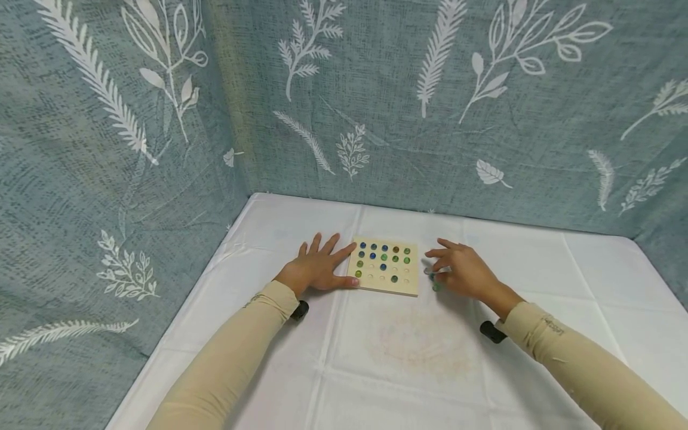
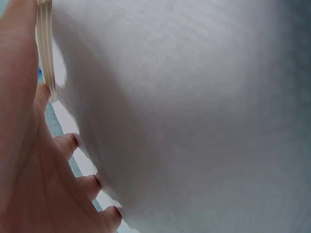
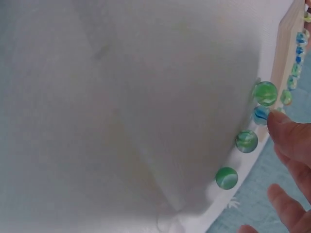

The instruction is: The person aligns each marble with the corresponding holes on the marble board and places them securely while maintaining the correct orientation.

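A pale wooden board (image 1: 389, 288) with rows of round hollows lies on the white cloth, many hollows filled with blue, green and amber glass marbles. My left hand (image 1: 318, 269) is spread flat at its left side, thumb and index finger touching the board's left corners. To the right of the board, my right hand (image 1: 464, 272) is low over the cloth, fingers loosely bent and apart. In the right wrist view its thumb tip meets a blue-streaked marble (image 3: 261, 115). Close by lie a green marble (image 3: 265, 93), a darker green marble (image 3: 247, 141) and another green marble (image 3: 227, 178).
White cloth (image 1: 408, 382) covers the table, with fold creases and a faint brownish stain in front of the board. Blue-green curtains (image 1: 387, 149) with white leaf prints stand behind and at the left. Dark wrist cameras (image 1: 493, 332) sit under both sleeves.
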A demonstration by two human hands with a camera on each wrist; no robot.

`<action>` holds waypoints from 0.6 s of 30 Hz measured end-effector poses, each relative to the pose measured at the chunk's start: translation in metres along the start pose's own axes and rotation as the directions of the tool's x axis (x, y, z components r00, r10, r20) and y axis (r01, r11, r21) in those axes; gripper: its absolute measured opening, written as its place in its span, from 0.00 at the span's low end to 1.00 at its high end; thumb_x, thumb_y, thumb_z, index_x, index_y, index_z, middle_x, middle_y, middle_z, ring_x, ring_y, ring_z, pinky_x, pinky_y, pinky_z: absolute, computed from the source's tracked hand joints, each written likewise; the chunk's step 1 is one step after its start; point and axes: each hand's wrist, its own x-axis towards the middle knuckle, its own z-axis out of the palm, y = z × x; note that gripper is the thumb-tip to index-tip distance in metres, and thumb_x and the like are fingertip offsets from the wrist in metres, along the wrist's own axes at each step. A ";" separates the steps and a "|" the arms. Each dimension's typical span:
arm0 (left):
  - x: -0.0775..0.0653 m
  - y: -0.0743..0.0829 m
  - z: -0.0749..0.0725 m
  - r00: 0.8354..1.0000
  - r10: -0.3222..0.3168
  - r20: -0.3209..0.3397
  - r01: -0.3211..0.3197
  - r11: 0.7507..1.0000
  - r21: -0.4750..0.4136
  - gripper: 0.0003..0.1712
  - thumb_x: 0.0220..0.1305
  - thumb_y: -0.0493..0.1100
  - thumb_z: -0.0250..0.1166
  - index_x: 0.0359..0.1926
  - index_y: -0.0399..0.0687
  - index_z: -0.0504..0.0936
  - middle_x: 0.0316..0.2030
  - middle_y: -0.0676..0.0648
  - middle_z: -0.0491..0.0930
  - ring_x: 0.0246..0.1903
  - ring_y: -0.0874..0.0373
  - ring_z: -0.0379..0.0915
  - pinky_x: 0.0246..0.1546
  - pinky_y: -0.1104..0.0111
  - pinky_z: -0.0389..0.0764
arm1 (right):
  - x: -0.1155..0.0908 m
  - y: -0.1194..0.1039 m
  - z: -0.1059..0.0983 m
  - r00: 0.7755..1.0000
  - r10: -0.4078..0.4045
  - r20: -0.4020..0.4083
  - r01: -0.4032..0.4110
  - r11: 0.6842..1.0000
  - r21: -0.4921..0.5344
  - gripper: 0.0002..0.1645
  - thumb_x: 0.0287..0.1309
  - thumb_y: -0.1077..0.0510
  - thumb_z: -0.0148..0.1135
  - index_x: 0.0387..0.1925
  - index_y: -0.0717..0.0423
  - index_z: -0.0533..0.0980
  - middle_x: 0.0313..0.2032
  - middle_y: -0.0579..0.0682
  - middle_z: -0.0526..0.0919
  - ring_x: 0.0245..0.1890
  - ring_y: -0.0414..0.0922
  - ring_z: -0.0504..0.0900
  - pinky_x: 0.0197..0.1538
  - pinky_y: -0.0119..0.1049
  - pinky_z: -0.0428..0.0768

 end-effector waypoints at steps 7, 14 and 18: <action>0.001 -0.001 0.001 1.000 0.002 0.002 -0.002 1.000 -0.004 0.54 0.68 0.79 0.54 0.85 0.73 0.40 0.86 0.45 0.31 0.83 0.33 0.21 0.80 0.35 0.36 | 0.004 -0.001 0.005 0.999 0.028 0.018 -0.028 1.000 0.008 0.05 0.58 0.66 0.73 0.35 0.58 0.91 0.61 0.59 0.85 0.75 0.67 0.68 0.72 0.67 0.68; 0.002 -0.001 0.001 1.000 -0.004 0.004 0.004 1.000 0.003 0.54 0.67 0.79 0.54 0.85 0.73 0.40 0.86 0.45 0.31 0.83 0.33 0.21 0.81 0.35 0.36 | 0.005 -0.003 0.006 0.999 0.033 0.032 -0.033 0.999 -0.004 0.04 0.58 0.65 0.73 0.35 0.57 0.91 0.62 0.59 0.85 0.75 0.67 0.68 0.72 0.67 0.69; 0.002 -0.002 0.001 1.000 -0.009 0.004 0.009 1.000 0.000 0.54 0.67 0.79 0.54 0.85 0.73 0.40 0.86 0.45 0.31 0.83 0.33 0.21 0.81 0.35 0.36 | 0.006 -0.003 0.006 0.999 0.036 0.031 -0.036 0.999 0.005 0.04 0.58 0.65 0.73 0.35 0.57 0.91 0.61 0.58 0.86 0.75 0.66 0.67 0.73 0.66 0.69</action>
